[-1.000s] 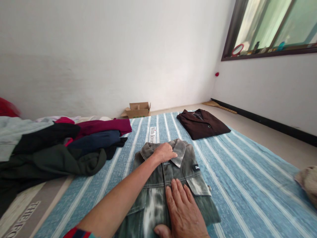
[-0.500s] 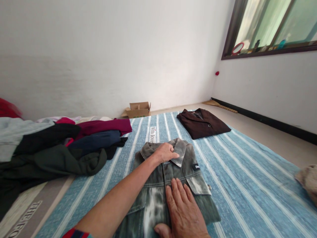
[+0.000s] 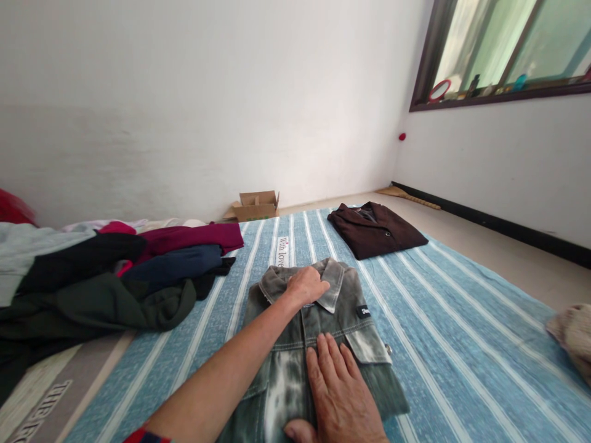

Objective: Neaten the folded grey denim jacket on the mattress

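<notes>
A folded grey-green denim jacket (image 3: 355, 335) lies in front of me on a blue striped sheet (image 3: 462, 344). My left hand (image 3: 305, 285) reaches out to the jacket's collar, its fingers curled down on the cloth. My right hand (image 3: 339, 394) lies flat and open on the jacket's front, near the chest pocket, pressing it down. A small black label shows on the jacket's right side.
A folded dark brown garment (image 3: 376, 229) lies farther back on the sheet. A heap of loose clothes (image 3: 106, 277) in maroon, navy, black and green sits at the left. A cardboard box (image 3: 255, 205) stands by the wall. A beige knitted item (image 3: 572, 335) is at the right edge.
The view has shifted slightly; both hands stay on the jacket, the left at the collar and the right flat on the front.
</notes>
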Demonstrator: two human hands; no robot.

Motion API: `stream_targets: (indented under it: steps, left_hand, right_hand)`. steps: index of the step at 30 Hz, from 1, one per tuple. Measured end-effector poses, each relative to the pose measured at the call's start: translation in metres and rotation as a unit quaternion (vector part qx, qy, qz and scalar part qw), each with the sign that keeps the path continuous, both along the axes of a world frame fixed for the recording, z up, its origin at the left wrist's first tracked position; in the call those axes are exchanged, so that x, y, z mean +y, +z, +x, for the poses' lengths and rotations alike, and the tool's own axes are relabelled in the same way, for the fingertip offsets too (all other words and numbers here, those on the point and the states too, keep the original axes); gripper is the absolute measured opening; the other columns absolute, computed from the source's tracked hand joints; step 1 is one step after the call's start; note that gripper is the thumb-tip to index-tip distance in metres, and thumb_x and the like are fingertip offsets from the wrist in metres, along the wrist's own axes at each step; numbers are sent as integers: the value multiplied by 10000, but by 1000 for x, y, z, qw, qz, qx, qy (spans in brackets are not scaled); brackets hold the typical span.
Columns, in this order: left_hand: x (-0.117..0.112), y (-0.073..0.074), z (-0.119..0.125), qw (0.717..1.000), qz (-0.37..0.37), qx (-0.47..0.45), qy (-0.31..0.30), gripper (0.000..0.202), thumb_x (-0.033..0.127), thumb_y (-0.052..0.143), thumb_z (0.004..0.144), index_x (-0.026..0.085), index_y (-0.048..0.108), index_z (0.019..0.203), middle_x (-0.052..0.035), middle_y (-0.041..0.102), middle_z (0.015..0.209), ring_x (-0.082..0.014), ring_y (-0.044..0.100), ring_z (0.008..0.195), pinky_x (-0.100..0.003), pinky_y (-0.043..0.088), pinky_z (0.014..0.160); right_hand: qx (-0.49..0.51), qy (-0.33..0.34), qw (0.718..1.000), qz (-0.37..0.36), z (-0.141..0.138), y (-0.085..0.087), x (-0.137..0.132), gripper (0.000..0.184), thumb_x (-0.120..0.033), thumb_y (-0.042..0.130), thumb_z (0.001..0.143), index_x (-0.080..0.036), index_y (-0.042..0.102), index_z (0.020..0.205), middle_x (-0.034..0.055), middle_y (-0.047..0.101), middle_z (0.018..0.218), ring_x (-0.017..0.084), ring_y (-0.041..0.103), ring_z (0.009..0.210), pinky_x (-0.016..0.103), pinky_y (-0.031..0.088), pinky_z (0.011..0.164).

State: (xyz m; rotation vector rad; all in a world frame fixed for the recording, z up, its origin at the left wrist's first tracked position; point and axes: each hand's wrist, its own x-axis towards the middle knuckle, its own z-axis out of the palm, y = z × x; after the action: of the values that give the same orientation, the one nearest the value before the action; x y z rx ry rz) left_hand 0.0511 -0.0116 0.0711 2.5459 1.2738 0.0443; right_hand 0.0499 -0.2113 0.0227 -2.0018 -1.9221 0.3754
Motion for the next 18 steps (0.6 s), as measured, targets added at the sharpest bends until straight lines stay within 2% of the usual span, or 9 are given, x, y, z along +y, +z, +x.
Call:
stream_targets:
  steps: [7,10,18]
  left_hand:
    - [1,-3,0,1000,-3,-21,-3,173,255,540,649,146,670,617,-44,575,567,-212,582,640,-278,337,525]
    - [2,-4,1,999,-12,-34,4,129,219,553,621,139,646,581,-26,511,519,-194,545,597,-272,306,506]
    - [2,-1,-5,997,-21,-63,-30,127,117,498,607,145,556,498,41,349,459,-112,418,507,-240,234,460]
  right_hand:
    - [5,2,1000,-14,0,1,0,916,-744,411,770,-84,366,1403,192,203,1467,347,195,1368,498,221,1111]
    - [15,1,1000,-22,0,3,1,915,-740,414,772,-85,356,1408,193,182,1470,346,178,1370,504,208,1112]
    - [12,-3,1000,-9,0,4,-1,891,-718,432,782,-85,359,1407,192,182,1468,344,184,1367,502,221,1107]
